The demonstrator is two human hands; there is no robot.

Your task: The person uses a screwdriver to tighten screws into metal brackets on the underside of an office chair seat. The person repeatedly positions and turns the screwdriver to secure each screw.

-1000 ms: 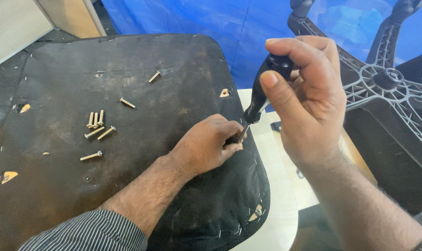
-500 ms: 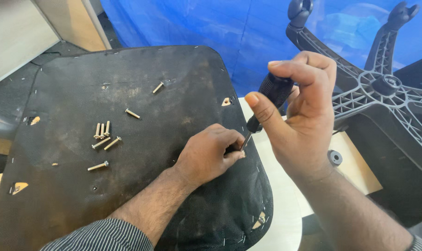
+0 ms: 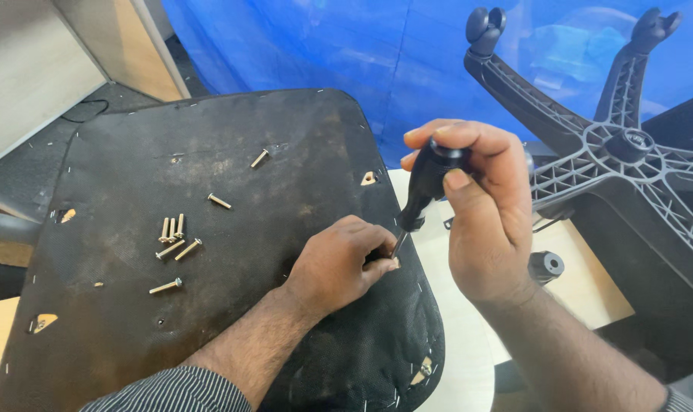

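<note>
Left hand (image 3: 339, 263): palm down, fingers curled, fingertips pinched. Right hand (image 3: 480, 210): raised, fingers wrapped in closed grip, thumb up.

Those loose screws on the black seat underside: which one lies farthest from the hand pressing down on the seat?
The lone screw lowest on the seat, below the cluster, looks farthest from the left hand. The two single screws higher up lie closer.
</note>
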